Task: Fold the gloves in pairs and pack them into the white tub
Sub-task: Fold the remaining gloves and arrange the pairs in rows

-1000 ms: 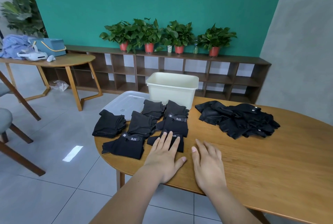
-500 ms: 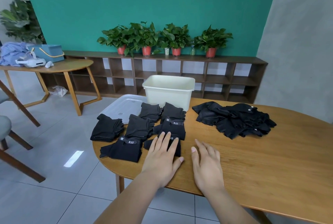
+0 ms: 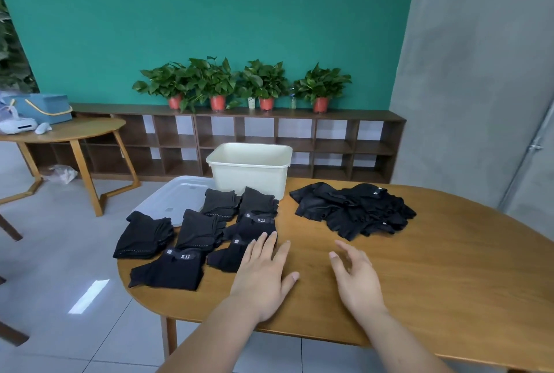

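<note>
Fabric is what you are handling: the black gloves look light and limp, so expect them to sag rather than hold a shape, and nothing about them seems breakable. Folded pairs (image 3: 192, 228) sit in a cluster by the left end of the tabletop (image 3: 434, 267), in front of the tub (image 3: 248, 180) at the far edge. A loose pile (image 3: 353, 210) lies right of the tub, well apart from the cluster. Your left hand (image 3: 263, 276) lies flat with straight fingers, the tips on the nearest pair (image 3: 224, 258), gripping nothing. Your right hand (image 3: 356, 282) is spread and relaxed over bare wood near it, also holding nothing. To lift a pair, I would pinch across the whole fold near its middle, thumb underneath, so both layers rise together. Most pairs seem to run from near edge to far edge with a slant, while the near-left pair (image 3: 171, 273) lies more crosswise. Where a labelled strap shows, it sits on the far side. In the pile, directions are mixed and cannot be read.
</note>
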Demonstrator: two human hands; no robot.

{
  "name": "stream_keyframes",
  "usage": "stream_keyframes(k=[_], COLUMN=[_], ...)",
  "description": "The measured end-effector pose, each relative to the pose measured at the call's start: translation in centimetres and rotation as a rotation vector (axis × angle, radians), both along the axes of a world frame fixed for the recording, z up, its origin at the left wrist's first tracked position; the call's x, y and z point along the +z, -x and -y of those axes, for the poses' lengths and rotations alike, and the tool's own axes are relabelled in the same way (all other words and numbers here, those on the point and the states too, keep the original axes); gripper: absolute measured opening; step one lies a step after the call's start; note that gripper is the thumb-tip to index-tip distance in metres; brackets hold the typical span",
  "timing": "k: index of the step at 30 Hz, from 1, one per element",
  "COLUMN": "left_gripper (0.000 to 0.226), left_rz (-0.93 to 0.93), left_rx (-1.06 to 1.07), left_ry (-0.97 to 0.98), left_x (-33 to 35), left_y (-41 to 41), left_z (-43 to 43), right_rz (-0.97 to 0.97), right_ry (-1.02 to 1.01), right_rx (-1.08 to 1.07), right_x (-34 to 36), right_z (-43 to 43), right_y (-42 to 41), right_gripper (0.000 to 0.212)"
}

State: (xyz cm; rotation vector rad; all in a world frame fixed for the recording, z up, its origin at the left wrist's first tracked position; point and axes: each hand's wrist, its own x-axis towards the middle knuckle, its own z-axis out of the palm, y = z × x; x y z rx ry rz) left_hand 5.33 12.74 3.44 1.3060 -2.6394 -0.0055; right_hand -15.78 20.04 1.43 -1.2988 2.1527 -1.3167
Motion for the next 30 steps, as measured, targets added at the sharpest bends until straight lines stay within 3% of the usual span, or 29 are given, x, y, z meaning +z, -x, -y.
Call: stream_keyframes(k=[13,24,30], left_gripper=[0.071,0.065,0.062], left_rz=[-0.037,-0.095,-0.122], left_rx=[-0.129,-0.086,-0.087], left_ry=[-0.087,-0.084,-0.081], left_x=[-0.7,-3.2,-3.0], left_y=[8.6,9.3,9.2], left_z=[-1.1,-0.3,-0.1], right_rz=[-0.399,-0.832,-0.717], right_ry=[-0.205,-0.313,-0.373], right_rx=[-0.064,0.164,0.004], right_x=[0.0,1.2,-0.9], right_z=[-2.4,3.6,5.0], right_y=[8.4,8.5,7.9], right_gripper=[0.052,0.059,0.062])
